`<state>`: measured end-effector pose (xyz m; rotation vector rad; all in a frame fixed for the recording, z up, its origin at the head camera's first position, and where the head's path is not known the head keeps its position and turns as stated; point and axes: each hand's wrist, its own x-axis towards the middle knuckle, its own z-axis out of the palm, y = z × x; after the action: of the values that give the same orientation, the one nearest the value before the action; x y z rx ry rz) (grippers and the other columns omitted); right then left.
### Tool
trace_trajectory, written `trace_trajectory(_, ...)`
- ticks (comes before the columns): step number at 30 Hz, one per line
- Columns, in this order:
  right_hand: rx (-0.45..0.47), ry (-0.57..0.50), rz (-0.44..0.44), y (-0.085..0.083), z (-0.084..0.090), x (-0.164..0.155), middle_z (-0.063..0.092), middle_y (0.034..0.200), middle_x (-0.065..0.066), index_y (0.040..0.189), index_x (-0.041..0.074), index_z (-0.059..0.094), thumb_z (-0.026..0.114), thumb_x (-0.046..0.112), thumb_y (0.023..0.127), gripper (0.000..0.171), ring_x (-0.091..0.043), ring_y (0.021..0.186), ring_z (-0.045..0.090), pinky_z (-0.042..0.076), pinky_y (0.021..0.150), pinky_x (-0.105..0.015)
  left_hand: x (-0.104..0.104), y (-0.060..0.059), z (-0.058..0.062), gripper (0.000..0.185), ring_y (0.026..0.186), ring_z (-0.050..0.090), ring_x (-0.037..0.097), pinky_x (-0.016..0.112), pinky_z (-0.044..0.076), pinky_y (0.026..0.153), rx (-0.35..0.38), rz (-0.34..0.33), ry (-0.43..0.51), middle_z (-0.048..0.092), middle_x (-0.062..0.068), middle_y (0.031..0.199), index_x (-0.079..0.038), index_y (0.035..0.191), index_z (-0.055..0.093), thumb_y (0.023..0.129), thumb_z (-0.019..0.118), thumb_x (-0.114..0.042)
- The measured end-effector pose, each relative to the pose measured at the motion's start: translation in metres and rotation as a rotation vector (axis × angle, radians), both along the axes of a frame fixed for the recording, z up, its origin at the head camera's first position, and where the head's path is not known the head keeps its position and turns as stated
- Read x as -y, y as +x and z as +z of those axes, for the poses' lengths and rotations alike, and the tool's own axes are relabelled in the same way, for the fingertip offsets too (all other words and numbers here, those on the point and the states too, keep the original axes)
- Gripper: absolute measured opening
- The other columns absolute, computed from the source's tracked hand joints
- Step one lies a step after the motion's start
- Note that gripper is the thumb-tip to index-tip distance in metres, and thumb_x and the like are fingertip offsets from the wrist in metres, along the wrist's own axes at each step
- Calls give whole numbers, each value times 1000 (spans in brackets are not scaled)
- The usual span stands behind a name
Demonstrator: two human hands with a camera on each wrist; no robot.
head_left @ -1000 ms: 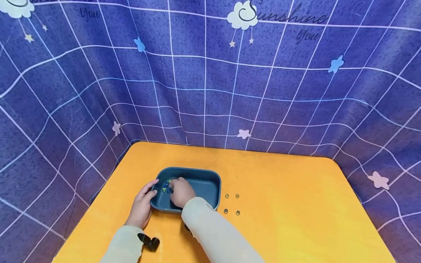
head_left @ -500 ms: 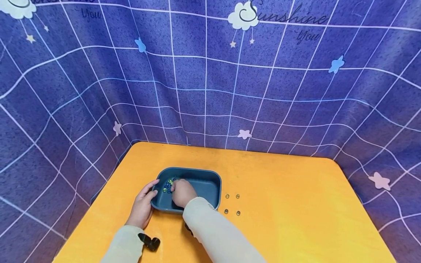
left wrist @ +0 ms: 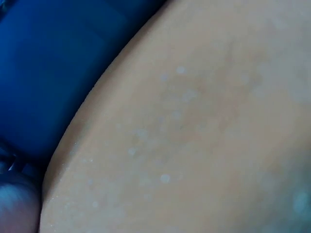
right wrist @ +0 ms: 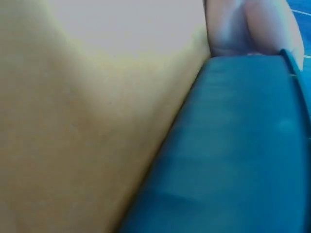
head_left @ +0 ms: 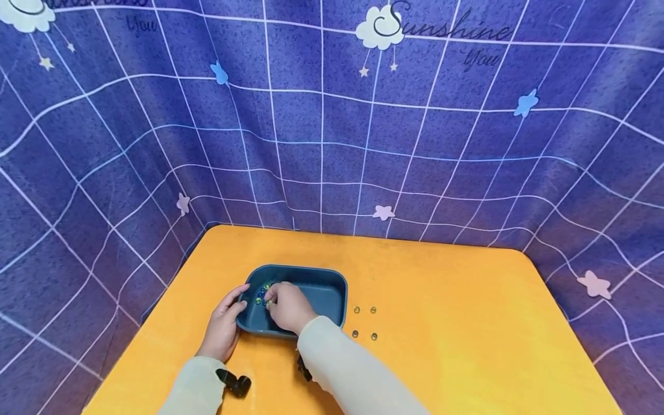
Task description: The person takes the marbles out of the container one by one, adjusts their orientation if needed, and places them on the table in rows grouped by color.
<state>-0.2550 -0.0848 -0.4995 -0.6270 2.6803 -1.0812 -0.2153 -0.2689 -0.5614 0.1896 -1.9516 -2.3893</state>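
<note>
A dark blue-green rectangular tray (head_left: pixel 319 297) stands on the table. My left hand (head_left: pixel 222 328) grips its left end, with the thumb over the rim. Inside that end lie several small glass marbles (head_left: pixel 259 300), blue and yellow-green. My right hand (head_left: pixel 290 307) reaches over the near rim into the tray, thumb and forefinger closing on a yellow-green marble (head_left: pixel 268 303) at the pile's right edge. Its other fingers are mostly hidden. Skin fills much of both wrist views, where the blue tray wall (left wrist: pixel 63 63) and tray floor (right wrist: pixel 233 145) show blurred.
Several clear marbles (head_left: pixel 373 310) stand spaced apart on the orange table (head_left: pixel 467 311), right of the tray. A blue curtain (head_left: pixel 332 132) with a white grid surrounds the table's back and sides. Black camera mounts (head_left: pixel 234 383) sit on the wrists.
My right hand has shifted slightly among the marbles; its thumb and forefinger now show at the pile's edge around a marble. The left hand and tray keep their place.
</note>
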Motion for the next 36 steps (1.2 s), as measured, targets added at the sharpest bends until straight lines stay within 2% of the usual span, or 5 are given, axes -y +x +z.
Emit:
trace_trajectory(6, -67, -3, 66, 12, 4, -12, 56, 91, 14, 107, 16, 74, 69, 16, 101, 9, -2, 80, 54, 52, 80, -20, -1, 1, 1, 46, 150, 26, 26, 23, 46, 105, 2, -10, 5, 21, 7, 167, -4, 156, 40, 111, 43, -11)
trace_trajectory(10, -101, -57, 75, 18, 9, -22, 57, 93, 14, 108, 17, 74, 70, 15, 100, 9, -2, 80, 54, 52, 79, -18, 0, 1, 3, 46, 151, 24, 24, 24, 43, 107, 11, -5, -7, 20, 6, 168, -6, 156, 41, 111, 44, -12)
trace_trajectory(18, -58, -245, 23, 30, 12, -43, 56, 93, 14, 109, 19, 72, 69, 16, 100, 10, -4, 82, 54, 51, 77, -20, 1, 0, 3, 45, 153, 20, 22, 30, 34, 116, 30, 7, -38, 19, 5, 169, -8, 156, 43, 111, 43, -11)
trace_trajectory(26, -51, -358, -37, 35, 10, -73, 59, 95, 14, 109, 25, 72, 69, 17, 101, 12, -7, 84, 55, 52, 77, -24, 0, -1, 2, 46, 154, 16, 18, 37, 25, 122, 45, 6, -38, 15, 3, 171, -10, 157, 42, 112, 42, -12)
trace_trajectory(36, -81, -444, -66, 31, 13, -126, 62, 98, 6, 111, 21, 73, 69, 14, 100, 13, -14, 90, 59, 55, 82, -29, 0, 0, 3, 46, 154, 15, 21, 35, 28, 120, 29, 12, -27, 14, 6, 171, -8, 156, 43, 111, 43, -10)
